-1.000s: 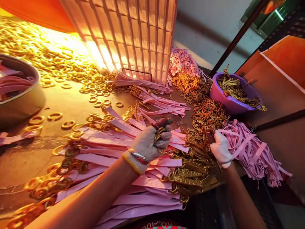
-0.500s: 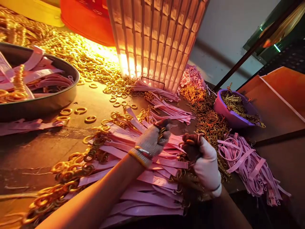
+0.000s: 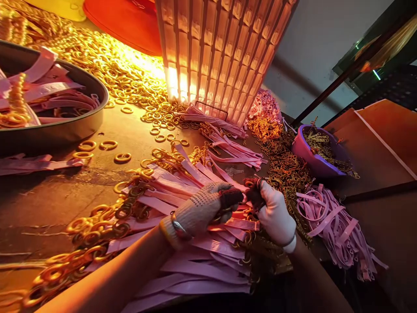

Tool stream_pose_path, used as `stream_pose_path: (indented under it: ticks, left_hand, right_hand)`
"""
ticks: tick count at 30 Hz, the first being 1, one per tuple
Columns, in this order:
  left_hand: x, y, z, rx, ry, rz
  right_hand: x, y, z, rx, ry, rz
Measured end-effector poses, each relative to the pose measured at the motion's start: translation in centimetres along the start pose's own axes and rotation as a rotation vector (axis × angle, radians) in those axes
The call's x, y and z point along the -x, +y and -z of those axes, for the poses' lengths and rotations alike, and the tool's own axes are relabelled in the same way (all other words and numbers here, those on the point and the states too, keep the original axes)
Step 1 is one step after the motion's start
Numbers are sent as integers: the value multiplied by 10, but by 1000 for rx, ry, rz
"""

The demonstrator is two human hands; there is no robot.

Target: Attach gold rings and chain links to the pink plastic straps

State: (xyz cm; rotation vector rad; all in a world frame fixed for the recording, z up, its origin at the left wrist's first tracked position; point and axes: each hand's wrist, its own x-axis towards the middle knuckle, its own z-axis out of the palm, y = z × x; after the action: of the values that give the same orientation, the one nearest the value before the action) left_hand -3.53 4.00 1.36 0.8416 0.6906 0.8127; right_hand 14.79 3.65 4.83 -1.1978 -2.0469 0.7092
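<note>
Both my hands wear whitish knit gloves with dark, stained fingertips, and they meet above a heap of pink straps. My left hand is closed, with small dark metal pieces partly showing under its curled fingers. Close against it, my right hand pinches the end of one pink strap, which runs up and left to the pile. The exact fitting between the fingertips is too small to make out. Gold rings are bunched at the straps' left ends, and small metal hardware lies at their right ends.
A round metal pan with straps stands at left. Loose gold rings cover the table's back, beside a ribbed translucent panel and an orange-red lampshade. At right are a purple bowl of metal clasps and more pink straps.
My hands, apart before, have come together at a strap end. The left hand has moved right and turned; the right has shifted slightly up and left. The view has shifted a little.
</note>
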Motion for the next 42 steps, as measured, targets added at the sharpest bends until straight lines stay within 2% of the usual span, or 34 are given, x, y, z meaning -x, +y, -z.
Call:
stream_pose_path:
  ticks: [3, 5, 7, 8, 10, 13, 15, 18, 20, 23, 27, 31, 33, 35, 37, 40, 42]
  left_hand:
    - [2, 5, 3, -50, -100, 30]
    - [3, 10, 3, -100, -146, 38]
    - [3, 14, 1, -106, -138, 44]
    - [2, 14, 0, -87, -125, 41]
    - [2, 11, -4, -27, -100, 3]
    - [2, -2, -13, 59, -52, -88]
    - [3, -13, -19, 126, 17, -118]
    - [4, -23, -26, 182, 128, -110]
    - [5, -23, -26, 159, 149, -102]
    - [4, -17, -20, 82, 93, -109]
    - [3, -13, -11, -71, -1, -110]
    - [3, -12, -15, -156, 9, -148]
    - [4, -12, -20, -210, 70, -198]
    - [4, -11, -23, -284, 110, -219]
    - [3, -9, -23, -334, 90, -182]
    - [-1, -5, -19, -249, 43, -45]
    - [-4, -2, -18, -166, 17, 61]
  right_hand:
    - [-1, -6, 12, 164, -48, 64]
    - [-4, -11, 17, 79, -176, 63]
    - [-7, -14, 17, -69, -273, 30]
    - [-8, -14, 15, -135, -270, 5]
    - [-9, -11, 9, -213, -161, -47]
    - [-7, -6, 1, -230, 44, -93]
    - [-4, -5, -3, -211, 101, -116]
    - [3, -5, -4, -94, 105, -88]
    - [8, -5, -2, 77, 86, -19]
    - [12, -3, 4, 288, 60, 88]
    - [8, -3, 11, 280, -64, 191]
    - [11, -3, 7, 248, 20, 131]
    - [17, -1, 2, 385, 24, 82]
    - [21, -2, -1, 636, -45, 15]
    - [19, -6, 1, 852, -164, -13]
    - [9, -12, 13, 916, -355, 23]
    - [2, -12, 21, 887, -424, 55]
